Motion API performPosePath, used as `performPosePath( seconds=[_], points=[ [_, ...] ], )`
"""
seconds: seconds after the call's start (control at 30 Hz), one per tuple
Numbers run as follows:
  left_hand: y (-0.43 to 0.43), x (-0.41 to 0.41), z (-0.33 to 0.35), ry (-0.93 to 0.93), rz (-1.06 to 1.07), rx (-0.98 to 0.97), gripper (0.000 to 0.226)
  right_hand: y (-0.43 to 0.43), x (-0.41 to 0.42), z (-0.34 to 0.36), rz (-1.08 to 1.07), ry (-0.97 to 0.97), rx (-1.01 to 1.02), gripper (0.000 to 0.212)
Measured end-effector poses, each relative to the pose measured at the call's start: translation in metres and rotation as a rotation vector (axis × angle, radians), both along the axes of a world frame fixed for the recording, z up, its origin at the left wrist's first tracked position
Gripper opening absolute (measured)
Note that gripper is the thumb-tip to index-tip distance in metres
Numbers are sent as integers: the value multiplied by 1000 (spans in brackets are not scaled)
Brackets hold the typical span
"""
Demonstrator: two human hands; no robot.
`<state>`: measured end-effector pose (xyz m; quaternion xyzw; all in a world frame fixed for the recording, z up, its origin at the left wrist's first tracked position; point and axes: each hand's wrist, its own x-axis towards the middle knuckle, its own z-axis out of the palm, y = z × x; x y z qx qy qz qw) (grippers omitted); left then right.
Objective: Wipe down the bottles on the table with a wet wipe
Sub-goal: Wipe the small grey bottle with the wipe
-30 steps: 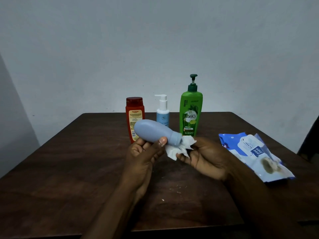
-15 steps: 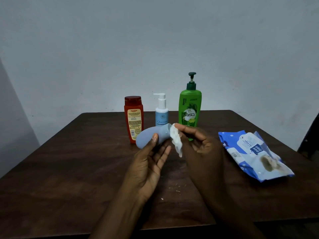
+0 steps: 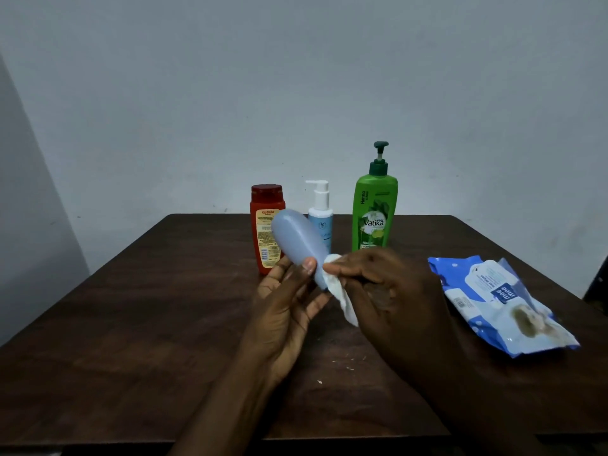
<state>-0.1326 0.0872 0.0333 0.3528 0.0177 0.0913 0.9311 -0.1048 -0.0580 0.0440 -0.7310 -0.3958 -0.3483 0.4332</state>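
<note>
My left hand point(image 3: 285, 302) holds a plain grey-blue bottle point(image 3: 297, 240) above the table, tilted with its rounded base up and to the left and its neck end down between my hands. My right hand point(image 3: 381, 291) pinches a crumpled white wet wipe point(image 3: 339, 289) against the bottle's lower end. Three bottles stand upright behind my hands: a red bottle point(image 3: 263, 225) with a yellow label, a small white-and-blue pump bottle point(image 3: 321, 210), and a tall green pump bottle point(image 3: 374, 209).
A blue-and-white wet wipe pack point(image 3: 500, 297) lies flat at the right of the dark wooden table point(image 3: 131, 324). A pale wall rises just behind the table's far edge. Small white crumbs dot the wood near my wrists.
The grey-blue bottle has swung round in my left hand, from nearly level to base-up. My right hand with the wipe has shifted along the bottle's neck end.
</note>
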Motion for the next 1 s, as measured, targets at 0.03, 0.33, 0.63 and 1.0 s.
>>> performPosePath(
  seconds=[0.03, 0.33, 0.63, 1.0],
  points=[
    [-1, -1, 0, -6, 13, 46, 48, 1, -1, -1, -46, -40, -9, 21],
    [0, -3, 0, -20, 43, 356, 49, 14, 7, 16, -117, -177, 73, 21],
    [0, -5, -2, -72, 142, 615, 58, 17, 23, 40, -139, -207, -111, 21],
    [-3, -2, -14, -98, 275, 813, 45, -4, 16, 20, -62, -136, -203, 19]
  ],
)
